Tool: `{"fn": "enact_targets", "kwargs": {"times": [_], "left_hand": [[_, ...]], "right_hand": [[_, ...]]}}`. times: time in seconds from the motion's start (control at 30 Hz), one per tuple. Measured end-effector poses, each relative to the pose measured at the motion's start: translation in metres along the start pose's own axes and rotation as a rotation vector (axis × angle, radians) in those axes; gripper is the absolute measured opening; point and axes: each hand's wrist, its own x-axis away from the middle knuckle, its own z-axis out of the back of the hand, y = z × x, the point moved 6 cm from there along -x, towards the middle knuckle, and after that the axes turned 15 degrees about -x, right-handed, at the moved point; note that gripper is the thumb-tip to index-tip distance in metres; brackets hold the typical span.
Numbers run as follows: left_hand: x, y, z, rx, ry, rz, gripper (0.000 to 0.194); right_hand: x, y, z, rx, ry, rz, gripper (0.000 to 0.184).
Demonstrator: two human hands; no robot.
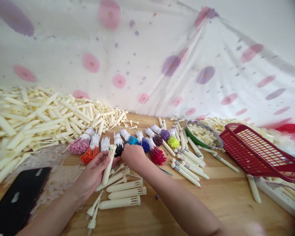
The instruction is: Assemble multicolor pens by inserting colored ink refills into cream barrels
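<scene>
My left hand [92, 173] holds a cream pen barrel [108, 164] upright, slotted end up, fingers curled around it. My right hand [134, 156] is closed, knuckles up, reaching at the bundles of coloured refills; the black bundle [118, 144] and blue bundle [130, 137] lie right at its fingers. What its fingers pinch is hidden. Other refill bundles fan out in a row: pink [80, 144], orange [90, 152], red [156, 152], purple [162, 131], yellow-green [173, 140]. Several empty cream barrels [124, 194] lie on the wooden table [223, 200] below my hands.
A large heap of cream barrels [27, 118] fills the left. Assembled pens [186, 160] lie right of the bundles. A green bowl of small cream rings [203, 133], a red plastic basket [258, 150] and a black phone [17, 200] at bottom left. A flowered cloth hangs behind.
</scene>
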Motion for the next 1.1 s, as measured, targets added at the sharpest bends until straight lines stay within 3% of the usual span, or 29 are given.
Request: {"fn": "enact_targets", "kwargs": {"times": [0.13, 0.33, 0.43, 0.47, 0.53, 0.7, 0.83, 1.1], "left_hand": [[0.003, 0.000, -0.002, -0.046, -0.005, 0.009, 0.014], [0.004, 0.002, -0.003, -0.196, -0.011, -0.058, 0.027], [0.007, 0.004, -0.004, -0.367, -0.060, -0.107, 0.029], [0.009, 0.005, -0.005, -0.444, -0.075, -0.129, 0.029], [0.013, 0.009, -0.007, -0.605, -0.092, -0.196, 0.027], [0.020, 0.021, -0.009, -0.795, -0.021, -0.414, 0.018], [0.020, 0.024, -0.008, -0.867, 0.004, -0.492, 0.021], [0.022, 0.020, -0.013, -1.092, -0.100, -0.541, 0.025]], "right_hand": [[0.007, 0.012, 0.004, -0.070, 0.025, -0.060, 0.026], [0.032, 0.021, 0.010, -0.232, 0.019, -0.071, 0.023], [0.055, 0.040, 0.018, -0.386, -0.031, -0.037, 0.023], [0.062, 0.050, 0.021, -0.539, -0.045, -0.028, 0.023], [0.073, 0.074, 0.030, -0.683, 0.009, -0.003, 0.023], [0.090, 0.113, 0.052, -0.703, 0.239, 0.170, 0.022], [0.099, 0.106, 0.058, -0.642, 0.266, 0.287, 0.021], [0.107, 0.085, 0.060, -0.549, 0.249, 0.416, 0.022]]}}
